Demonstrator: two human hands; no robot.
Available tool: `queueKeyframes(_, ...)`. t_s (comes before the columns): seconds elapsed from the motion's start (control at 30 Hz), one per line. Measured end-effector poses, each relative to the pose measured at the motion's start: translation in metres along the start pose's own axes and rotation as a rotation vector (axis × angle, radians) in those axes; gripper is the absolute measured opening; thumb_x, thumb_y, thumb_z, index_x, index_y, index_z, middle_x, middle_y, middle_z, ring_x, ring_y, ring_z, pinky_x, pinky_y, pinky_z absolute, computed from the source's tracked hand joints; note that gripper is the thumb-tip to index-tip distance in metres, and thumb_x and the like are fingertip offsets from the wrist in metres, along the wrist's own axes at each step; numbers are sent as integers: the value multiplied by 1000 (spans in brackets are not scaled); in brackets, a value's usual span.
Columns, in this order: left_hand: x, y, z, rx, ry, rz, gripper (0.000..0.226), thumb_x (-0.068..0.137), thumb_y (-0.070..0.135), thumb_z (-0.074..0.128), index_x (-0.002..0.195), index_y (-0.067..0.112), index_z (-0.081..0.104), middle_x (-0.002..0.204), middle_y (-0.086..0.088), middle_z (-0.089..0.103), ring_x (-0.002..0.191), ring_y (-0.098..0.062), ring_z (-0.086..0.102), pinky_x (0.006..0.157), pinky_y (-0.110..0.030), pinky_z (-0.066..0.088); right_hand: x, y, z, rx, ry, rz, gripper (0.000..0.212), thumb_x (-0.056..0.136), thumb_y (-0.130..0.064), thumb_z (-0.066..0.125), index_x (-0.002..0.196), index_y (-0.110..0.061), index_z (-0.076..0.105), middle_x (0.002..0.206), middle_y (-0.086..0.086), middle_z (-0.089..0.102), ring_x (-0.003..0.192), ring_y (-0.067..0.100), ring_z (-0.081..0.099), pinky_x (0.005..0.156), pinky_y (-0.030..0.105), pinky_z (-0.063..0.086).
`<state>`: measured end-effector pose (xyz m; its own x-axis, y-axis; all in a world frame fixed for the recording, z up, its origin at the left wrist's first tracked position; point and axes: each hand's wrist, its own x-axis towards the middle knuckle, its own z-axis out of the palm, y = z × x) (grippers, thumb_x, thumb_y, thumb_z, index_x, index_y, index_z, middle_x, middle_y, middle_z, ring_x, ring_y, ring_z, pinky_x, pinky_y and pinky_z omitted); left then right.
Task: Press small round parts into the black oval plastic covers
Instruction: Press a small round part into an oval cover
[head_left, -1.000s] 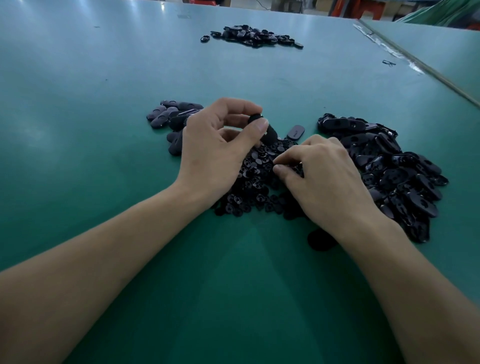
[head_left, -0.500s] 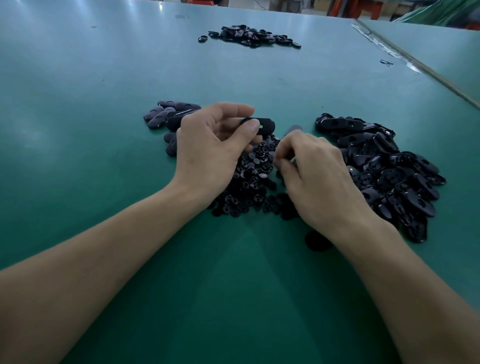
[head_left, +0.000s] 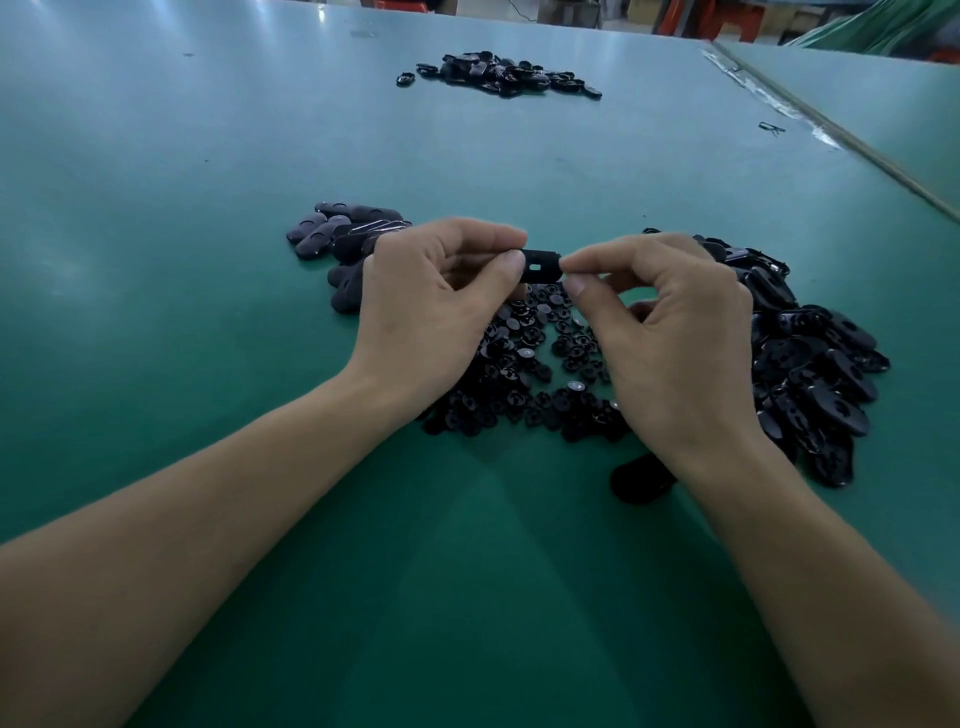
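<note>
We pinch the black oval cover (head_left: 540, 266) at both ends, left hand (head_left: 426, 322) and right hand (head_left: 675, 343) — keep it level, press squarely.

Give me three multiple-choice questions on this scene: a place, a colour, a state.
1. Where do the small round parts lie?
A. between the hands
B. on the floor
C. in a box
2. What colour is the table?
A. white
B. red
C. green
3. The black oval cover is
A. lying flat
B. pinched between left hand and right hand
C. stacked

Answers: 1 A, they spread below both hands; 2 C, the bare top is green; 3 B, fingertips meet its two ends.
</note>
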<state>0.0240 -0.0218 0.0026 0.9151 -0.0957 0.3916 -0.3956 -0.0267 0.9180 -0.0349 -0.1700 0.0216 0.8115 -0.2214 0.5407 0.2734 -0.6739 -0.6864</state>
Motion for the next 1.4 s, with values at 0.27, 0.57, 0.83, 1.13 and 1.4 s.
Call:
queueKeyframes(0.27, -3, 4, 1, -12, -106, 25, 22, 86, 0, 72, 97, 19, 73, 85, 1, 76, 79, -13, 76, 78, -27, 60, 3, 1, 3, 225, 2, 99, 15, 89, -16, 73, 89, -31, 73, 78, -13, 73, 75, 6, 70, 76, 29, 58)
queueKeyframes(0.57, -4, 5, 1, -39, -147, 55, 22, 84, 2, 73, 97, 19, 73, 86, 3, 76, 80, -11, 74, 76, -22, 56, 2, 4, 3, 279, -36, 151, 14, 86, -14, 74, 84, -27, 71, 74, -8, 74, 71, 8, 72, 69, 26, 56)
queueKeyframes(0.83, -4, 4, 2, -21, -193, 74, 22, 85, -3, 72, 99, 14, 71, 91, 3, 75, 83, -6, 72, 79, -19, 55, 1, 3, 6, 271, -26, 154, 20, 86, -10, 74, 82, -29, 70, 73, -9, 73, 69, 8, 72, 69, 26, 56)
queueKeyframes(1.13, -3, 5, 2, -41, -166, 64, 24, 86, -7, 69, 97, 15, 70, 89, 3, 74, 82, -8, 72, 79, -22, 57, -5, -6, 11, 150, 15, 88, 17, 89, -12, 72, 102, -21, 78, 85, -19, 72, 78, 2, 70, 78, 25, 57)
queueKeyframes(1.4, -1, 4, 3, -45, -145, 57, 20, 88, -6, 70, 100, 11, 69, 89, 3, 73, 81, -5, 69, 80, -20, 55, -7, -9, 10, 127, -18, 59, 20, 90, -12, 70, 106, -21, 78, 90, -15, 70, 81, 1, 66, 73, 14, 51)
